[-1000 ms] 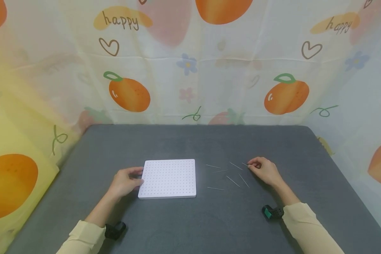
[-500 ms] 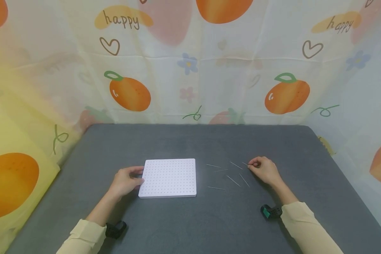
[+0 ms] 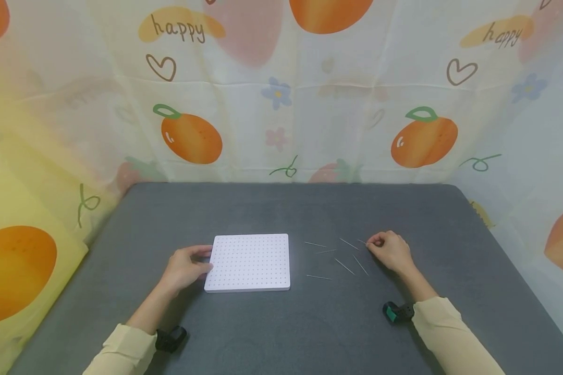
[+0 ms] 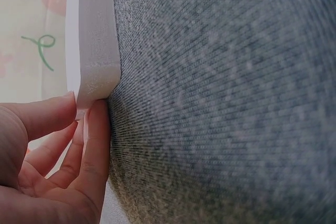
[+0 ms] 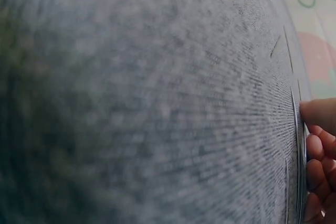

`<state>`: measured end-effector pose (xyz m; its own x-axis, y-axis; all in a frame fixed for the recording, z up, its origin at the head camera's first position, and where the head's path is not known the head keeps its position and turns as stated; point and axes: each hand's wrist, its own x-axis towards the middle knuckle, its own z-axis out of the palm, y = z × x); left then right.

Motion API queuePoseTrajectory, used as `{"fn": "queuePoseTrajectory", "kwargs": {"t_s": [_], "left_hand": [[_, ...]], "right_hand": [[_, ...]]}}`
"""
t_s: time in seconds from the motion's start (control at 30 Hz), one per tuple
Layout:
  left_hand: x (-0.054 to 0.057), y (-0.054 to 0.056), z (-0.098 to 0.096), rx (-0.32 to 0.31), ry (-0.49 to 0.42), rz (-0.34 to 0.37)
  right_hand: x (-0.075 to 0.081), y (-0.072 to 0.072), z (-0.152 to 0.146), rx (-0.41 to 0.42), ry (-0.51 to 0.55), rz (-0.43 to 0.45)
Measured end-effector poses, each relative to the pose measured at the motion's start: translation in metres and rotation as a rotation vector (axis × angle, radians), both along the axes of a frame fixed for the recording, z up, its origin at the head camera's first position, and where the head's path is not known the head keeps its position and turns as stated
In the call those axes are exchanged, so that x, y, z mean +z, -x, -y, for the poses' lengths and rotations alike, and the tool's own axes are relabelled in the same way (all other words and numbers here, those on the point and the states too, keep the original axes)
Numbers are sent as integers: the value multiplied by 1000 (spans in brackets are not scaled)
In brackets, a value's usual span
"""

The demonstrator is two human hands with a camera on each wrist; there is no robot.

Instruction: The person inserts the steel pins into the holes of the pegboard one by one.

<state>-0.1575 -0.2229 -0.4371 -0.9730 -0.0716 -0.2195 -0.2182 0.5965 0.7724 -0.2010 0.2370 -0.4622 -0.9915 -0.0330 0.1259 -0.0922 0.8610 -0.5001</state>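
A white pegboard (image 3: 248, 263) with rows of small holes lies flat on the dark grey table, left of centre. My left hand (image 3: 184, 268) holds its left edge, and in the left wrist view the thumb presses the top face near the corner while fingers lie against the edge. Off to the right, my right hand (image 3: 390, 251) has thumb and fingertips together at the end of a thin metal needle (image 3: 361, 241), low over the tabletop. Most of that needle is hidden by the fingers. Nearby lie several similar needles (image 3: 344, 267), scattered between the board and this hand.
The grey table (image 3: 262, 333) has rounded far corners. Behind it hangs a printed cloth (image 3: 309, 114) with oranges and hearts. Each wrist bears a small dark camera, the right one (image 3: 397, 312) with a green patch.
My right wrist has shifted slightly to the left while its fingertips stay at the same needle. The left hand and the board have not visibly moved.
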Motion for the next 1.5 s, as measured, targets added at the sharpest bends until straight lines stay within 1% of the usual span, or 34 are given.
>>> {"fn": "queuePoseTrajectory", "kwargs": {"t_s": [0.33,0.5,0.63,0.73,0.9,1.17,1.33,1.5], "left_hand": [[0,-1,0,5,13,7],[0,0,-1,7,18,8],[1,0,-1,7,14,8],[1,0,-1,6,16,9],[0,-1,-1,3,24,5],[-1,-1,-1,2,19,-3],[-1,-1,-2,8,14,-4],[1,-1,-2,15,17,4]], "right_hand": [[1,-2,3,-18,-6,6],[1,-1,2,-26,-6,19],[3,0,1,-25,-1,12],[4,1,1,-9,8,15],[8,2,2,25,20,59],[16,4,9,32,55,124],[21,4,17,47,91,126],[27,4,26,61,124,108]]}}
